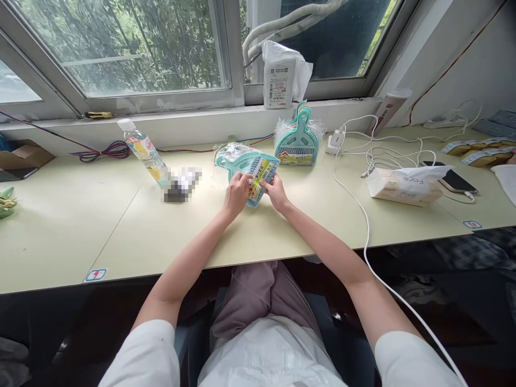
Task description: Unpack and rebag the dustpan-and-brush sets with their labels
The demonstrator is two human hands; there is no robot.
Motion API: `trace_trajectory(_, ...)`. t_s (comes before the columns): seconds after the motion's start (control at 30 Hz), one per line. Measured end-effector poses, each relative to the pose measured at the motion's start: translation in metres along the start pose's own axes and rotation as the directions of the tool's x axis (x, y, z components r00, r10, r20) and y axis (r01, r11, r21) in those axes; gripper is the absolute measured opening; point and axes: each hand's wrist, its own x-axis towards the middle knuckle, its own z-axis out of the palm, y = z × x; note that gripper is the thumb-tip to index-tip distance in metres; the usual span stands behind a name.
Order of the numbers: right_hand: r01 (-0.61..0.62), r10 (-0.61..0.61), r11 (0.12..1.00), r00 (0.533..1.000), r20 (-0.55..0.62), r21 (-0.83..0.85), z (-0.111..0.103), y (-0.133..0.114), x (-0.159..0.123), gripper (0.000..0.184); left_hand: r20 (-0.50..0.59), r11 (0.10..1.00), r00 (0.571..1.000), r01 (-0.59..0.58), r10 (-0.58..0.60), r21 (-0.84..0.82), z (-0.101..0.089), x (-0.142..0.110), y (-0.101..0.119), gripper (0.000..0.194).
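Note:
A teal mini dustpan and brush set with a yellow printed label is held tilted just above the table, its handle pointing left. My left hand has its fingers curled at the label's left edge. On the right side, my right hand grips the set with the thumb on its front. Behind it, crumpled clear plastic lies near the handle. More teal dustpan sets stand in plastic wrapping at the back, against the wall below the sill.
A drink bottle leans at left beside a blurred patch. White cables and a charger lie at right, near a tissue pack and a phone. One white cable crosses the table's front edge. A tissue packet rests on the sill.

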Motion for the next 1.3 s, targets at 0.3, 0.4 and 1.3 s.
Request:
trace_trajectory(0.3, 0.0, 0.002, 0.999, 0.999, -0.04, 0.038, -0.001, 0.003, 0.0, 0.036, 0.122, 0.992, 0.991, -0.067, 0.053, 0.109, 0.003, 0.002, -0.001, 0.018)
trace_trajectory(0.4, -0.002, 0.004, 0.999, 0.999, -0.052, 0.04, -0.002, 0.005, 0.001, 0.034, 0.139, 0.995, 0.989, -0.053, 0.042, 0.08, 0.004, 0.002, -0.004, 0.016)
trace_trajectory(1.3, 0.038, -0.039, 0.998, 0.999, 0.022, 0.04, -0.005, 0.009, 0.005, 0.037, -0.031, 0.967, 0.973, 0.222, -0.228, -0.127, -0.011, 0.014, -0.008, 0.027)
